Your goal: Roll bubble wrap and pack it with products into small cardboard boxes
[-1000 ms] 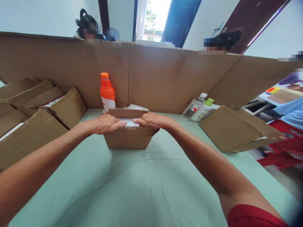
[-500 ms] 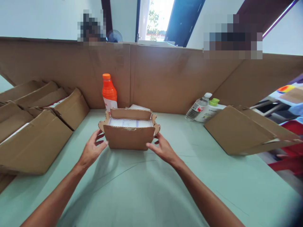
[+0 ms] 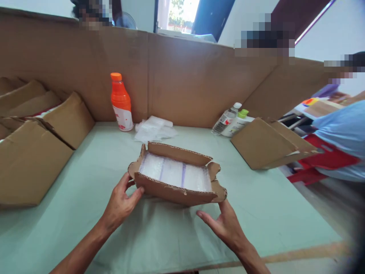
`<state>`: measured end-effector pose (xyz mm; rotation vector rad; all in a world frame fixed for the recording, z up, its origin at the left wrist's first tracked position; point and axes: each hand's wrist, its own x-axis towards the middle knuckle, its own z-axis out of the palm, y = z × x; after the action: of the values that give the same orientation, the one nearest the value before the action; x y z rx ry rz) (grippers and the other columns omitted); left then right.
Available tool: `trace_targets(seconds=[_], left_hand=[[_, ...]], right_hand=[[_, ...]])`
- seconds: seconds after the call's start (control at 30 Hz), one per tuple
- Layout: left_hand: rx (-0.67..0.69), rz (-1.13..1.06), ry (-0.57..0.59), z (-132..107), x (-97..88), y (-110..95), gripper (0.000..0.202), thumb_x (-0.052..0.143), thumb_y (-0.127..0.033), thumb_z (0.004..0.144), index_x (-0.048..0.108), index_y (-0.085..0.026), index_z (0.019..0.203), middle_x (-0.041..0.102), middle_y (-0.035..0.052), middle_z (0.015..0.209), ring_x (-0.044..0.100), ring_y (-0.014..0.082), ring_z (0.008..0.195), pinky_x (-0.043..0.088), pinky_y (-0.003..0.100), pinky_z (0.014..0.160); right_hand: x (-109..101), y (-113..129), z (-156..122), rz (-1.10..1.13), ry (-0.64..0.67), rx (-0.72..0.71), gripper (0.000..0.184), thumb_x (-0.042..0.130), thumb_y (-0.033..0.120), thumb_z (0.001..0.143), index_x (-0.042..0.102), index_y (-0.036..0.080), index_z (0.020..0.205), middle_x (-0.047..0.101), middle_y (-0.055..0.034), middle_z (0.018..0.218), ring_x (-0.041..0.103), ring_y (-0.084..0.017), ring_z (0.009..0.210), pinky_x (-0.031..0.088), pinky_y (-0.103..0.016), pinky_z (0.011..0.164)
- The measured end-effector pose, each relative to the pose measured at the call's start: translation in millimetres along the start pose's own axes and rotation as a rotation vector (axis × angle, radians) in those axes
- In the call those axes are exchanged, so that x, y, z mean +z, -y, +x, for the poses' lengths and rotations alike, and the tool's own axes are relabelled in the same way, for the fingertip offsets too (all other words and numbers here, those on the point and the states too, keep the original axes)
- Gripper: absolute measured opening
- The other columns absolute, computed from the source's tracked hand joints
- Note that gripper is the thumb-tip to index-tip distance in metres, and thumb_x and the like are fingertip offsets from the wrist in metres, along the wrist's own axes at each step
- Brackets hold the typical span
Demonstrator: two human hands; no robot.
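A small open-topped cardboard box point(image 3: 176, 196) is tilted and turned in front of me, its right end nearer to me. Its top flaps stand up with ragged edges. Inside lies white bubble wrap point(image 3: 172, 171) crossed by purplish stripes. My left hand point(image 3: 124, 201) grips the box's left end, thumb on the near side and fingers behind. At the right end, my right hand point(image 3: 226, 224) has its fingers against the underside, partly hidden by the box. Its thumb sticks out below the near wall, apart from it.
Behind the box lie loose clear plastic wrap point(image 3: 155, 128) and an orange bottle point(image 3: 121, 102). A water bottle point(image 3: 226, 118) and a green-capped white bottle point(image 3: 238, 123) lean beside a tilted carton point(image 3: 256, 146). Larger cartons point(image 3: 34, 163) stand left. A cardboard partition point(image 3: 194, 80) runs behind; people are beyond.
The box has come nearer to me and turned, its right end swinging toward me, so more of the bubble wrap shows. Both hands moved with it. The view has shifted, showing the table's near edge.
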<state>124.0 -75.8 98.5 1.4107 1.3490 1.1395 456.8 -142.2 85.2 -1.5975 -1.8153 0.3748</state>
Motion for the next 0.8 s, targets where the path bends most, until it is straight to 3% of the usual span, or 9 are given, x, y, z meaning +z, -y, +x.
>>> trace_targets(seconds=[0.07, 0.17, 0.3, 0.43, 0.53, 0.63, 0.73, 0.8], left_hand=[[-0.004, 0.012, 0.001, -7, -0.7, 2, 0.047, 0.068, -0.042, 0.081, 0.059, -0.022, 0.123, 0.068, 0.0091, 0.126, 0.069, 0.0261, 0.110, 0.058, 0.039, 0.095], [-0.056, 0.009, 0.006, -9, -1.1, 9, 0.048, 0.068, -0.050, 0.080, 0.059, -0.020, 0.117, 0.068, 0.0098, 0.120, 0.070, 0.0270, 0.107, 0.060, 0.038, 0.088], [-0.116, -0.020, -0.023, -4, 2.6, 24, 0.057, 0.071, -0.059, 0.078, 0.058, -0.022, 0.119, 0.067, 0.0097, 0.122, 0.070, 0.0275, 0.109, 0.059, 0.039, 0.092], [-0.080, -0.051, 0.034, 2, 27.1, 31, 0.072, 0.073, -0.059, 0.077, 0.051, -0.026, 0.137, 0.062, 0.0114, 0.135, 0.065, 0.0302, 0.119, 0.054, 0.046, 0.103], [-0.017, -0.038, 0.148, -1, 57.5, 32, 0.082, 0.071, -0.056, 0.080, 0.039, -0.028, 0.151, 0.051, 0.0150, 0.151, 0.058, 0.0331, 0.129, 0.049, 0.053, 0.108], [-0.029, 0.077, 0.303, -10, 78.5, 38, 0.075, 0.067, -0.055, 0.084, 0.043, -0.028, 0.151, 0.054, 0.0154, 0.150, 0.057, 0.0344, 0.132, 0.052, 0.054, 0.105], [-0.051, 0.157, 0.354, -19, 77.9, 55, 0.065, 0.063, -0.056, 0.086, 0.055, -0.026, 0.143, 0.061, 0.0141, 0.142, 0.059, 0.0347, 0.130, 0.060, 0.048, 0.093], [-0.037, 0.194, 0.365, -21, 67.4, 70, 0.059, 0.064, -0.058, 0.084, 0.064, -0.026, 0.134, 0.063, 0.0123, 0.141, 0.061, 0.0347, 0.128, 0.063, 0.043, 0.087]], right_hand=[[1, -14, -4, 0.079, 0.020, 0.022, 0.101, 0.074, 0.065, 0.079, 0.028, 0.022, 0.158, 0.041, -0.0176, 0.158, 0.043, -0.039, 0.143, 0.041, -0.054, 0.115], [17, -26, 16, 0.267, 0.061, 0.030, 0.132, 0.075, 0.079, 0.066, 0.007, 0.021, 0.164, 0.017, -0.0173, 0.169, 0.021, -0.039, 0.154, 0.025, -0.056, 0.124], [38, -25, 46, 0.494, 0.072, -0.059, 0.144, 0.084, 0.076, 0.054, 0.008, 0.021, 0.164, 0.021, -0.0172, 0.167, 0.022, -0.038, 0.154, 0.021, -0.053, 0.126], [31, -32, 34, 0.548, -0.076, -0.051, 0.140, 0.091, 0.064, 0.054, 0.013, 0.022, 0.163, 0.030, -0.0167, 0.164, 0.028, -0.036, 0.152, 0.022, -0.050, 0.127], [0, -56, -4, 0.458, -0.261, 0.120, 0.134, 0.092, 0.059, 0.057, 0.016, 0.021, 0.161, 0.039, -0.0180, 0.158, 0.039, -0.036, 0.147, 0.032, -0.053, 0.122], [-51, -95, -48, 0.341, -0.501, 0.309, 0.118, 0.091, 0.057, 0.059, 0.032, 0.020, 0.154, 0.055, -0.0180, 0.144, 0.056, -0.037, 0.131, 0.047, -0.057, 0.110], [-112, -135, -85, 0.212, -0.715, 0.427, 0.095, 0.091, 0.056, 0.058, 0.052, 0.019, 0.135, 0.067, -0.0153, 0.123, 0.066, -0.034, 0.113, 0.054, -0.057, 0.099], [-150, -157, -103, 0.131, -0.830, 0.461, 0.086, 0.091, 0.055, 0.056, 0.057, 0.019, 0.126, 0.069, -0.0138, 0.118, 0.067, -0.032, 0.108, 0.053, -0.056, 0.098]])
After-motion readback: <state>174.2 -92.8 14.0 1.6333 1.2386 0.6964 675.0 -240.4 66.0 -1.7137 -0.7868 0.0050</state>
